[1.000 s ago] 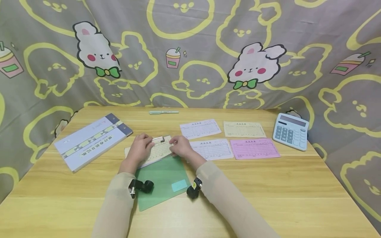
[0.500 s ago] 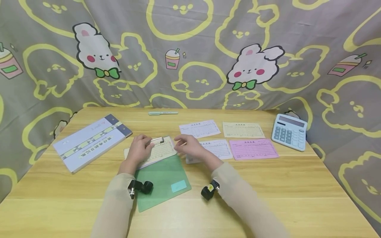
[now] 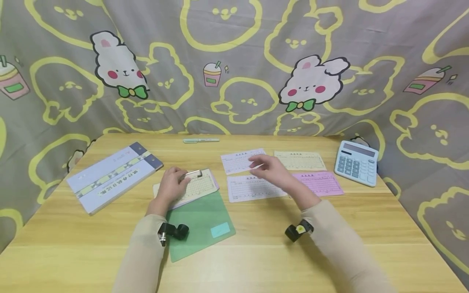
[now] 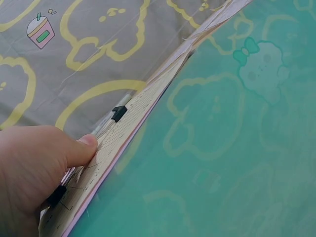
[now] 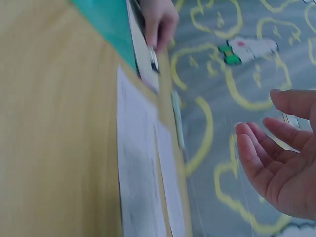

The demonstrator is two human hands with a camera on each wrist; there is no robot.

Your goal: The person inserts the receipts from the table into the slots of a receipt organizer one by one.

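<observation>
On the clipboard (image 3: 199, 221), left fingers (image 3: 177, 169) hold the clip (image 3: 194, 174) — right fingers (image 5: 251, 154) hover, parted.

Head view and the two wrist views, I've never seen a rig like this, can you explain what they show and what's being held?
No robot here: these are a person's bare hands. The wide picture comes from a camera worn on the head; the other two come from the black wrist cameras, each watching its own hand. On the wooden table lie a bank deposit journal, a pale green pen, a light blue calculator, two white forms, a cream form and a pink form. The left grip holds the metal clip of a green clipboard, which carries a cream sheet. The right grip hovers near the white forms, holding nothing.
</observation>
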